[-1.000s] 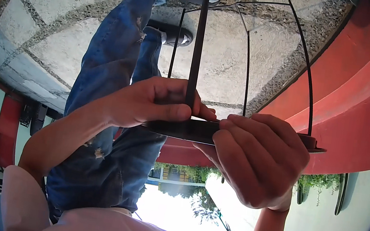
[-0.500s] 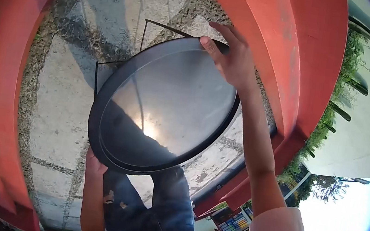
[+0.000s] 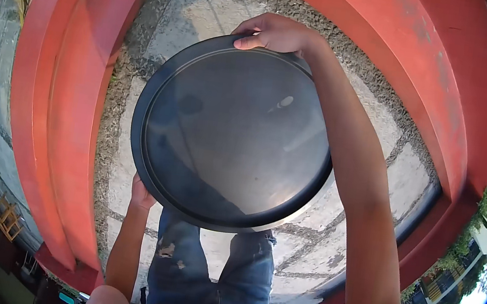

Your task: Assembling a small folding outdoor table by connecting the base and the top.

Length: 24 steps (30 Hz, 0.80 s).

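The tabletop [image 3: 229, 119], clasped at its far edge by the right hand [image 3: 281, 32], is best kept level; the left hand's [image 3: 141, 194] grip cannot be told.

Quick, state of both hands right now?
Left hand: against the near-left edge of the round dark tabletop, fingers mostly hidden; grip cannot be told.
Right hand: closed on its far edge.

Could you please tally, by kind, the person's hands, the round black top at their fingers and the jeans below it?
Hands (left hand, right hand): 2
Round black top: 1
Pair of blue jeans: 1
Total: 4
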Motion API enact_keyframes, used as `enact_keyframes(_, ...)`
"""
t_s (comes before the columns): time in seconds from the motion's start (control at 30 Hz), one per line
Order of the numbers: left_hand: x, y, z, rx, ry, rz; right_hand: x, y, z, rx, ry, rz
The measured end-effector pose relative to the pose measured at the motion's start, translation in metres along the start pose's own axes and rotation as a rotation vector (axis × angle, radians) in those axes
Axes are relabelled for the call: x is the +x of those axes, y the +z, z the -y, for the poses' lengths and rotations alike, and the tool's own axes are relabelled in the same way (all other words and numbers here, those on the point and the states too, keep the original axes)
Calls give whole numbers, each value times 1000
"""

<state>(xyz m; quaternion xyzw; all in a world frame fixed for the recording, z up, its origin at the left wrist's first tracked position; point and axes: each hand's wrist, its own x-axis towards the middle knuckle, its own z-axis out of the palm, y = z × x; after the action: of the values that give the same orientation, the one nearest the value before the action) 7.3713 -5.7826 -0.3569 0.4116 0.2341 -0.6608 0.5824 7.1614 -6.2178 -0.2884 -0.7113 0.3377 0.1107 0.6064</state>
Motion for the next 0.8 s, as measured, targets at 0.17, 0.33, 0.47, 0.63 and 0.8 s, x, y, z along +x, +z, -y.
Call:
enact_keyframes(0.17,-16,36,-6,174,113,-114,-14,-2,10,-3,30,-85)
enact_keyframes(0.33,-28,43,16,393,338,-195,-22,0,-7,-38,46,-106)
enact_keyframes(0.47,-16,51,5,688,492,-326,-21,5,-16,-20,22,-148)
enact_keyframes(0.63,71,152,-82,1203,837,-145,-24,8,-12,-67,3,-197)
enact_keyframes(0.8,185,292,-62,958,-194,526,-20,20,-7,-13,55,-321)
